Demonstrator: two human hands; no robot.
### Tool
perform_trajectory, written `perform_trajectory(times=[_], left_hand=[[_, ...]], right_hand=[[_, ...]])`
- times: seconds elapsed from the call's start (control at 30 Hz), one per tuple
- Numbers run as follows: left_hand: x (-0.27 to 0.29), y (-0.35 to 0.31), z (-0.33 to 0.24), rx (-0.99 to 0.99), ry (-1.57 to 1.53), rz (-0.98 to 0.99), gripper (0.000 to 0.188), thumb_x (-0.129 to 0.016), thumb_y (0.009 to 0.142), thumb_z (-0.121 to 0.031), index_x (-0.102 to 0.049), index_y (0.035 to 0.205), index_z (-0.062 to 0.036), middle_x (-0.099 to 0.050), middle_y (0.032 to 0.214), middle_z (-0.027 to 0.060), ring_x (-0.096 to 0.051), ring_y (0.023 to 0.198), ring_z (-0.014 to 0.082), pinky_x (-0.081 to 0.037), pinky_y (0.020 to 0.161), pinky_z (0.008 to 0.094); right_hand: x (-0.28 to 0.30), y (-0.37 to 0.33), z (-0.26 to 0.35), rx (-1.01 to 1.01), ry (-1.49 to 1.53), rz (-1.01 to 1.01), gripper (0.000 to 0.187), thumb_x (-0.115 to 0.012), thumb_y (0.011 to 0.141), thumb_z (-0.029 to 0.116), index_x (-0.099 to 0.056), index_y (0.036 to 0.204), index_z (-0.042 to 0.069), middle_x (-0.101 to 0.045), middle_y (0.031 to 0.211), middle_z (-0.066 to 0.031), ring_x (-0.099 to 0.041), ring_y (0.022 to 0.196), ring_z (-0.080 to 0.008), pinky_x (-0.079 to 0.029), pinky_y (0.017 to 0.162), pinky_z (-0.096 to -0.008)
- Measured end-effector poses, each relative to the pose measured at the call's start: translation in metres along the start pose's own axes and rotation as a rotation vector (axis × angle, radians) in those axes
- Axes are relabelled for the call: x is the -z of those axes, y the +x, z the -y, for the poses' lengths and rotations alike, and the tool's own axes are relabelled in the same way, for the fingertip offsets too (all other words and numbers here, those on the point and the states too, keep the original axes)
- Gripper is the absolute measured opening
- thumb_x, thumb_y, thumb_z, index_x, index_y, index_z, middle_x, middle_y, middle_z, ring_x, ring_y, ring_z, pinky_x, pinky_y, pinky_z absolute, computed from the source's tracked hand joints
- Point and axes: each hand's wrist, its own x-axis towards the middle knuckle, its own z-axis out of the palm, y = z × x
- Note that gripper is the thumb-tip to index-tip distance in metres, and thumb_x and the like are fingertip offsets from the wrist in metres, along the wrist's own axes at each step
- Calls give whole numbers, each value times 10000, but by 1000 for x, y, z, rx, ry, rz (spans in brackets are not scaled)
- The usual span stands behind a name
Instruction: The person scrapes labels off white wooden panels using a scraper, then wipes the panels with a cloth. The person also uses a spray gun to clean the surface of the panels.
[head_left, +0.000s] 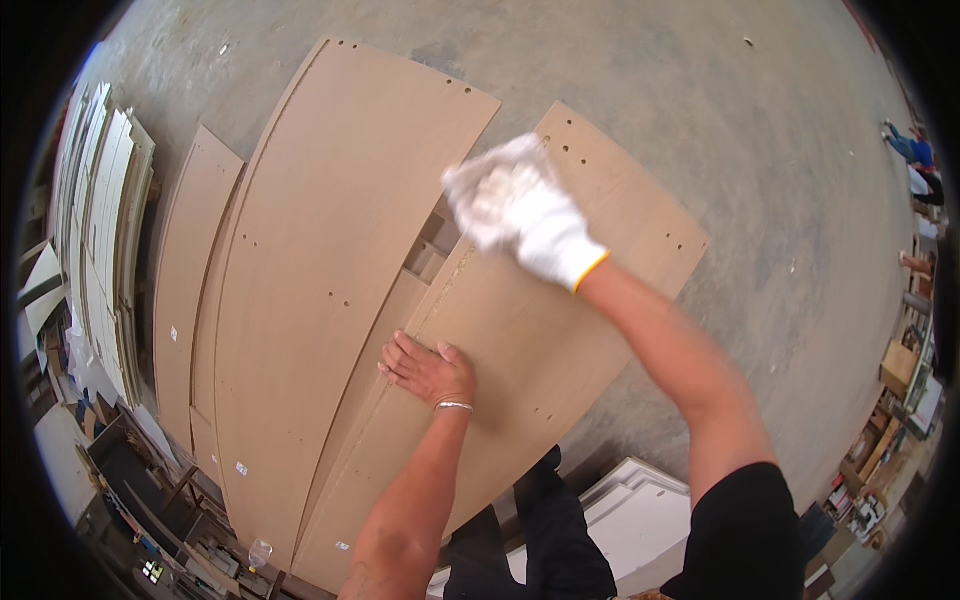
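Observation:
My bare left hand (428, 371), a bracelet at its wrist, lies flat on the nearer tan wooden panel (540, 320), fingers over its long left edge. My right hand (530, 215) wears a white work glove with a yellow cuff edge. It is closed on a crumpled whitish cloth (487, 190), smeared by motion, above the far part of that same panel. Small drilled holes show at the panel's far end and right edge. A second large tan panel (340, 180) lies to its left, with a gap between the two.
In the gap, part of a boxed wooden frame (433, 250) shows. Narrower tan boards (190, 290) lie further left, beside a stack of white boards (110, 240). White panels (640, 510) sit by my legs. A clear bottle (260, 553) stands lower left. People (912, 160) are at the far right.

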Motion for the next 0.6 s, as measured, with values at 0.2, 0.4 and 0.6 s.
perform_trajectory(times=[0.2,0.4,0.6], left_hand=[[0,-1,1,5,-12,2,808,-595,868,-265,-292,1524,96,-361,1521,271,-253,1502,406,-83,1284,591],[0,2,2,-5,14,17,838,-624,848,-275,-293,1521,100,-356,1515,271,-246,1503,415,-99,1279,605],[0,-3,3,32,-9,42,832,-627,849,-288,-305,1520,86,-352,1524,256,-251,1499,404,-99,1276,608]], right_hand=[[-4,30,-23,-361,171,-367,320,-600,905,134,-730,1169,259,-696,1238,-35,-510,1363,-283,-246,1259,-450],[-21,5,21,-54,-35,-290,317,-635,846,121,-748,1117,242,-694,1263,-70,-528,1357,-345,-273,1253,-534],[-58,42,-87,-342,-57,-603,393,-662,917,154,-689,1295,255,-625,1437,-65,-485,1401,-337,-336,1203,-473]])
